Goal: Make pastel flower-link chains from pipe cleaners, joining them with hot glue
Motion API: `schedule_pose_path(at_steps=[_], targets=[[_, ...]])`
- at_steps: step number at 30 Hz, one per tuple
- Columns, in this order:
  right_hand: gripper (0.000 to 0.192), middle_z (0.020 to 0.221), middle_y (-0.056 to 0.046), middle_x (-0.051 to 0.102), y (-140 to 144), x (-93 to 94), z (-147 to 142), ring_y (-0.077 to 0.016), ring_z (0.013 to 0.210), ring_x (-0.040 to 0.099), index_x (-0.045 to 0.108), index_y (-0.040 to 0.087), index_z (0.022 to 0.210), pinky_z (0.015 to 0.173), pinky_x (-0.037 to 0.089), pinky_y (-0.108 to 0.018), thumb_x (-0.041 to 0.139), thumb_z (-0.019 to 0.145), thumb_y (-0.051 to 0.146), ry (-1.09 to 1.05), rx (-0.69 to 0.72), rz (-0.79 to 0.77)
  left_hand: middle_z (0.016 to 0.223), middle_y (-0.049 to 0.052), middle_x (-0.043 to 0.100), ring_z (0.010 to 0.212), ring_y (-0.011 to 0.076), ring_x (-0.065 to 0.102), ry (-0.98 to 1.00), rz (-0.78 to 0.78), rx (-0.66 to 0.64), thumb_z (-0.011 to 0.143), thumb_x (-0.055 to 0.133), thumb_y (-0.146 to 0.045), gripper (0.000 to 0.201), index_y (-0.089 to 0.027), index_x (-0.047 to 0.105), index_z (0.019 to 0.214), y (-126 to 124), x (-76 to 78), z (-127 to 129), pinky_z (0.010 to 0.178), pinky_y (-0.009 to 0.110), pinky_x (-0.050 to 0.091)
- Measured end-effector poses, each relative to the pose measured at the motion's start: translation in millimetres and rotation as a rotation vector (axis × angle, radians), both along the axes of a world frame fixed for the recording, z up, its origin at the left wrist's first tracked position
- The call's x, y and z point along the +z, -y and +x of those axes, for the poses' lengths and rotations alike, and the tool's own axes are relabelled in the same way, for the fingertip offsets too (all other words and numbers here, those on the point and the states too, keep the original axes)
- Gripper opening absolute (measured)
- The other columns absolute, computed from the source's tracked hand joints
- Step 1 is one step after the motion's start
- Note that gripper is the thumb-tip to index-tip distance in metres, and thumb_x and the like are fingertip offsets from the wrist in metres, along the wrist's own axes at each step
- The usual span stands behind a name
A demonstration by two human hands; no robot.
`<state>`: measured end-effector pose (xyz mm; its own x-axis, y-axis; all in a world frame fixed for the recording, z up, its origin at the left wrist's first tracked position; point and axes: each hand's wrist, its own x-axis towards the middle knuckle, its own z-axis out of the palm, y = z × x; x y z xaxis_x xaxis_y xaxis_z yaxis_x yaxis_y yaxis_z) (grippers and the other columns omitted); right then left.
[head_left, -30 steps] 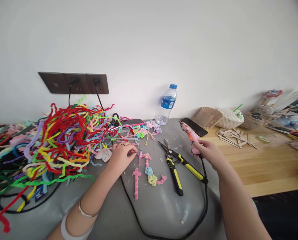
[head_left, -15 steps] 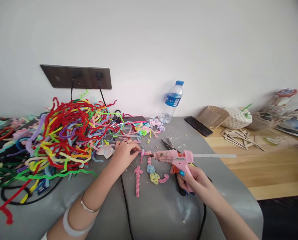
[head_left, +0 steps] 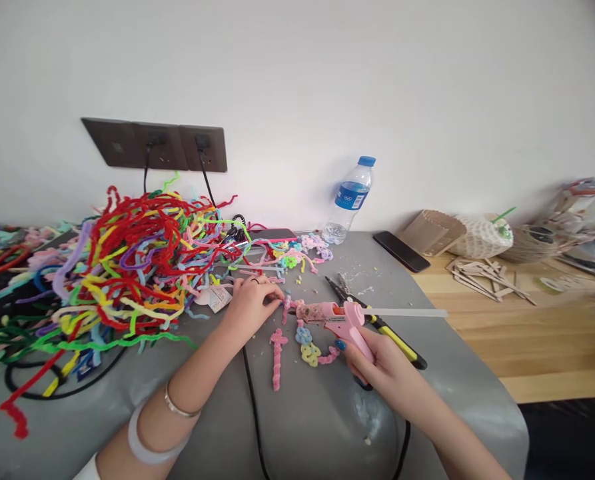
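My left hand [head_left: 250, 301] pinches the top of a pink pipe-cleaner piece [head_left: 291, 307] on the grey mat [head_left: 327, 427]. My right hand [head_left: 380, 363] grips a pink glue gun [head_left: 334, 317] by its handle, a clear glue stick jutting out of its back. The gun's nozzle points left and touches the pink piece beside my left fingers. Just below lie a pink twisted stick [head_left: 277, 357] and a blue and yellow flower chain [head_left: 308, 345].
A big tangle of coloured pipe cleaners [head_left: 127, 267] fills the left. Yellow-handled pliers [head_left: 382, 327] lie behind the gun. A water bottle [head_left: 350, 200], two phones [head_left: 402, 251], wall sockets [head_left: 157, 143] and wooden sticks [head_left: 487, 277] stand farther back. The gun's black cord [head_left: 254, 413] crosses the mat.
My right hand lifted the glue gun from the back right, swung it left and brought its nozzle onto the pink piece. My left hand stayed holding that piece.
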<state>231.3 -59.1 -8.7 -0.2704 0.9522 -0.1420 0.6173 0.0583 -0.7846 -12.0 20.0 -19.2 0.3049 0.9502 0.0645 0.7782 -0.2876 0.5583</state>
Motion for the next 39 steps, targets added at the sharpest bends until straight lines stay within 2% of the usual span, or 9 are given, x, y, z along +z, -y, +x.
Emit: schedule_pose_path(at_steps=[10,15,22,39], targets=[[0.041,0.055,0.004,0.037,-5.0,-4.0,-3.0,-0.0122,0.050,0.032,0.039,0.023,0.066,0.045,0.025,-0.025,0.042,0.093,0.054,0.054,0.020,-0.018,0.092,0.001,0.071,0.092,0.0225,0.062,-0.005,-0.011,0.008,0.087,0.060,-0.016,0.017,-0.025,0.074,0.087,-0.4,-2.2,1.1,0.089,0.040,0.033],[0.041,0.055,0.004,0.038,-4.3,-4.3,-2.9,-0.0118,0.050,0.033,0.037,0.023,0.066,0.046,0.026,-0.025,0.040,0.094,0.052,0.081,0.019,-0.007,0.092,0.001,0.071,0.090,0.0217,0.062,-0.008,-0.007,0.011,0.087,0.060,-0.017,0.017,-0.026,0.075,0.087,-0.4,-2.5,1.5,0.088,0.040,0.032],[0.040,0.057,0.002,0.043,-3.9,-1.6,-3.4,-0.0127,0.052,0.035,0.043,0.021,0.068,0.048,0.027,-0.026,0.037,0.095,0.050,0.102,0.057,-0.012,0.093,0.000,0.071,0.088,0.0200,0.062,-0.003,-0.009,0.010,0.087,0.060,-0.017,0.017,-0.025,0.074,0.086,0.8,-1.1,1.7,0.087,0.039,0.031],[0.039,0.059,0.002,0.040,0.0,1.1,-0.7,-0.0125,0.054,0.033,0.041,0.021,0.068,0.049,0.023,-0.026,0.036,0.094,0.051,0.134,0.095,-0.043,0.090,-0.001,0.070,0.085,0.0182,0.061,-0.007,-0.011,0.010,0.087,0.060,-0.016,0.016,-0.024,0.074,0.085,0.6,-1.1,1.8,0.086,0.039,0.030]])
